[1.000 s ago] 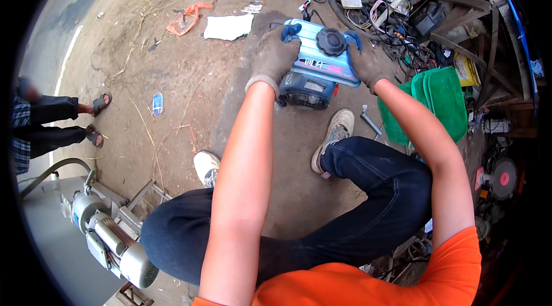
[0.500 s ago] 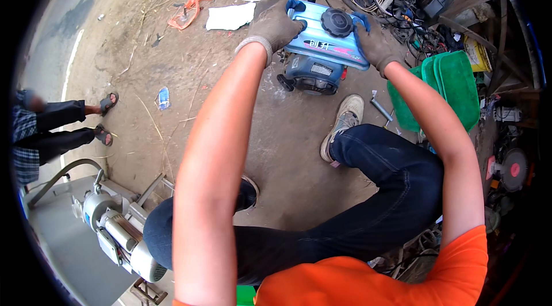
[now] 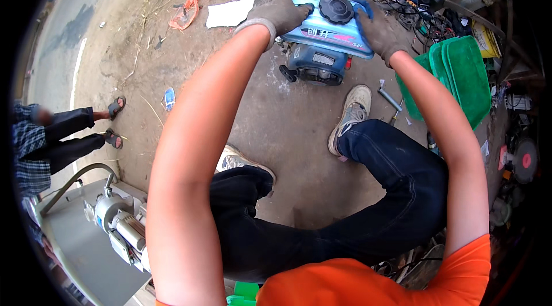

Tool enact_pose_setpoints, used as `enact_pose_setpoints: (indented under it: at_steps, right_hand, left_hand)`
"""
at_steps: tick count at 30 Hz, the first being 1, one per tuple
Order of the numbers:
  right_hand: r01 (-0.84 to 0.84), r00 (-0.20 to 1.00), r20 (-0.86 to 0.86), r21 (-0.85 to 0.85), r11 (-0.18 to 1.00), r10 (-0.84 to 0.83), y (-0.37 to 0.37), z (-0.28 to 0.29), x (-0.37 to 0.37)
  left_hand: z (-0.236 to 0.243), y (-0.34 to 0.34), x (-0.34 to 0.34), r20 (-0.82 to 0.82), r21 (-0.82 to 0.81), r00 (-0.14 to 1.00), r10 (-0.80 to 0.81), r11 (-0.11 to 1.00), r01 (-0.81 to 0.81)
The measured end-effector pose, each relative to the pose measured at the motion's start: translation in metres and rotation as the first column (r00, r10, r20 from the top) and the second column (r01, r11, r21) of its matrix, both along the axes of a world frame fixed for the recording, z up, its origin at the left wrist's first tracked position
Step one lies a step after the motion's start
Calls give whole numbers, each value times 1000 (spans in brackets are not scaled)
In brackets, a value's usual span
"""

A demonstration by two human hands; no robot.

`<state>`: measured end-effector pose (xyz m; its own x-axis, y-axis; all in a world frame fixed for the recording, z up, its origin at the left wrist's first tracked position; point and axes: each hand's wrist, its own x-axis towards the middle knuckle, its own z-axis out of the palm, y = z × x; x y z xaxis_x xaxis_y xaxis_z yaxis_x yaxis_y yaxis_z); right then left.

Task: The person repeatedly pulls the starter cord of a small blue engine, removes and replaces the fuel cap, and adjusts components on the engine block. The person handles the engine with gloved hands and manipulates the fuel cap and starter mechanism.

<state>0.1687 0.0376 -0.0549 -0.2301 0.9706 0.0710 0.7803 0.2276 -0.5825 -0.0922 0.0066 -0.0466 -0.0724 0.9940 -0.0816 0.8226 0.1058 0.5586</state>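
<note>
A small portable generator [image 3: 316, 64] stands on the ground at arm's length, with a light blue fuel tank [image 3: 305, 34] on top and a round black fuel cap [image 3: 336, 9]. My left hand [image 3: 279, 12], in a grey-brown glove with blue fingertips, is closed on the tank's left side, thumb over the top. On the opposite side my right hand [image 3: 379, 29], gloved the same way, grips the tank's right edge. Most fingertips are hidden behind the tank. A dark pull handle [image 3: 287, 73] juts from the generator's lower left.
A green plastic bin [image 3: 460, 82] and a metal hand tool [image 3: 391, 99] lie right. Cables and scrap [image 3: 397, 1] pile up at far right. A grey machine with a motor [image 3: 123, 225] stands near left; a sandalled person [image 3: 63, 128] is beyond it. White sheet [image 3: 230, 13] lies far left.
My left shoe has come forward into view beside my left forearm. The generator and both hands sit slightly farther up the picture, the grip kept. The view has shifted a little.
</note>
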Motion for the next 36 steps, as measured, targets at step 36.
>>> enact_pose_setpoints:
  at_steps: [36]
  right_hand:
    - [63,988,-118,-258,964,-96,12,12,32]
  left_hand:
    - [13,10,0,376,-182,926,19,982,54]
